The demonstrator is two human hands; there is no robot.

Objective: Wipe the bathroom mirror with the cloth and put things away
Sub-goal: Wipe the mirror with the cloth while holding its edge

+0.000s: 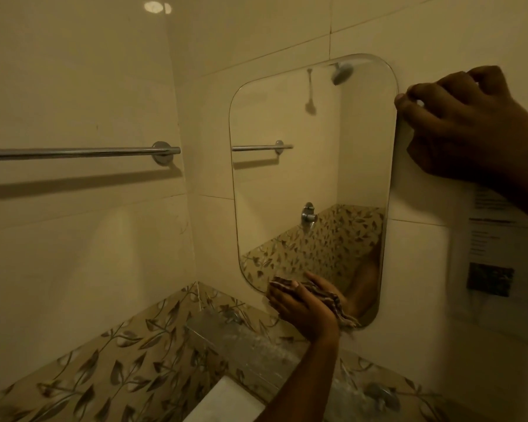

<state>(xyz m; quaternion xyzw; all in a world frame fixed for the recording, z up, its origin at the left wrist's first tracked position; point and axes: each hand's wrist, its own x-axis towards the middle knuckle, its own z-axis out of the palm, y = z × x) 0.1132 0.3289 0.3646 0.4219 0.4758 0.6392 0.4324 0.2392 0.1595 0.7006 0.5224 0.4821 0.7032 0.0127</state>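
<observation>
Fingers, right hand (476, 126): curled over the right edge of the mirror (311, 166) near its top corner, fingertips (404, 100) touching the rim, gripping the edge.
Fingers, left hand (302, 306): closed around a bunched cloth (326, 298), thumb on top, palm side toward the glass.
Cloth: striped, dark and light, crumpled; pressed against the lower right part of the mirror, one loose end hanging past the wrist toward the bottom corner.
Mirror: upright rectangle with rounded corners, fixed flat on the pale tiled wall (424, 32); glass looks hazy toward the top.
Reflections: shower head at the top, short rail in the middle, tap lower down, leaf-patterned tiles along the bottom, part of an arm near the lower right corner.
Towel rail (80, 152): chrome, horizontal, on the wall to the left of the mirror, well apart from both hands; casts a dark shadow below.
Leaf-patterned tiles (119, 360): band running along both walls below the mirror, meeting at the corner.
Shelf (241, 339): clear, blurred, just below the mirror and left of the left forearm; contents cannot be made out.
Paper notice (494, 257): stuck to the wall right of the mirror, below the right wrist; print too blurred to read, dark square patch near its bottom.
White edge (223, 400): bottom of the view, beside the left forearm; cannot tell what it belongs to.
</observation>
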